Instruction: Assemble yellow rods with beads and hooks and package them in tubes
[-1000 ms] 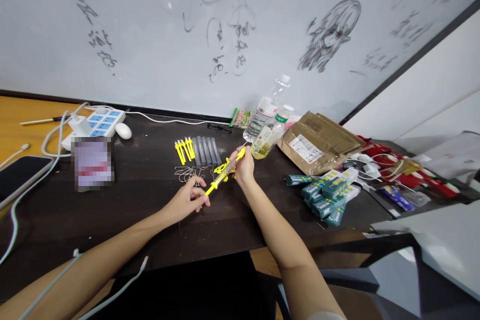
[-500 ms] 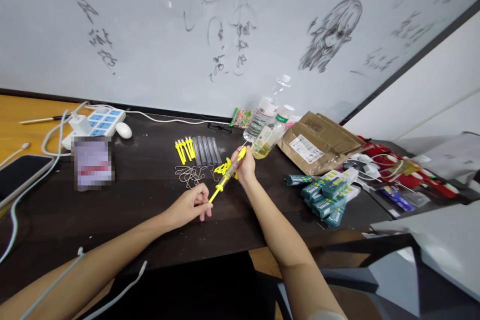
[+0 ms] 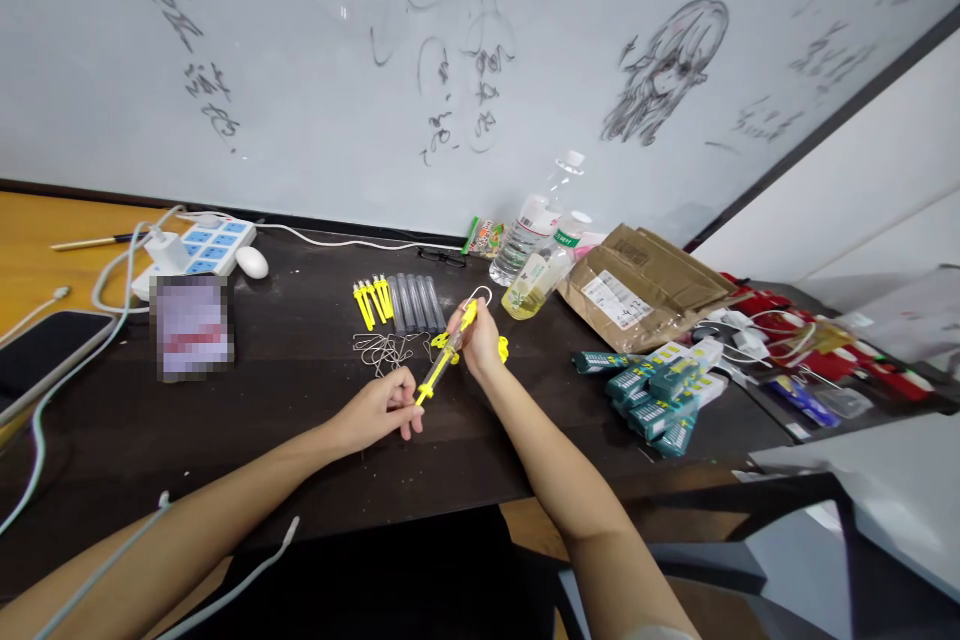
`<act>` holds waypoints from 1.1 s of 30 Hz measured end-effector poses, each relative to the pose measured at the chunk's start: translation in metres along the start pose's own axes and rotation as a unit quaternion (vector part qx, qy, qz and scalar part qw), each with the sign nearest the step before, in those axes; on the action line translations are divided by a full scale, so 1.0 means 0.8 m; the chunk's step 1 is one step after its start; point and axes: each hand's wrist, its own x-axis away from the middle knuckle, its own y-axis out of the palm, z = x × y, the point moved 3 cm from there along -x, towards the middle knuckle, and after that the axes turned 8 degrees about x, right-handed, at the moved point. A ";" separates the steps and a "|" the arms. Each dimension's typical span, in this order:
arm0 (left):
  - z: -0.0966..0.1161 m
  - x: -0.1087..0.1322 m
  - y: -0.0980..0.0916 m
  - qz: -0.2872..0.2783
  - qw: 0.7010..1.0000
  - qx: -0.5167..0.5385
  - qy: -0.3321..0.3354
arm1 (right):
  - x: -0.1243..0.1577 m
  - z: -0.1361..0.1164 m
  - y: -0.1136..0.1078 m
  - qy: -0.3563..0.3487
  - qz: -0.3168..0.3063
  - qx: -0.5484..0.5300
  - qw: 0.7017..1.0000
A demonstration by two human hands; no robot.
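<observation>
One yellow-ended tube (image 3: 441,370) spans left hand (image 3: 381,408) to right hand (image 3: 484,342) inside desk edge (image 3: 420,507).

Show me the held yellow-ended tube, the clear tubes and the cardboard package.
Yellow-ended tube (image 3: 439,370): head view, on its clear section.
Clear tubes (image 3: 416,304): head view, on the row's middle.
Cardboard package (image 3: 671,285): head view, on its brown top.

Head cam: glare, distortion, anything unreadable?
Head view: glare spots on the whiteboard, upper left; head view: wide-angle stretch toward the edges; head view: pixelated block left of the left hand; head view: yellow tool distinct, fine detail too small.
</observation>
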 end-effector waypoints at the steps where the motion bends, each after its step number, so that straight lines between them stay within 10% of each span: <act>1: -0.001 0.000 0.000 -0.001 1.000 -0.001 -0.001 | 0.003 0.004 0.006 0.005 -0.016 0.002 1.000; 33: -0.001 -0.001 0.000 0.002 1.000 -0.013 0.023 | -0.002 -0.015 -0.007 -0.021 0.015 -0.003 1.000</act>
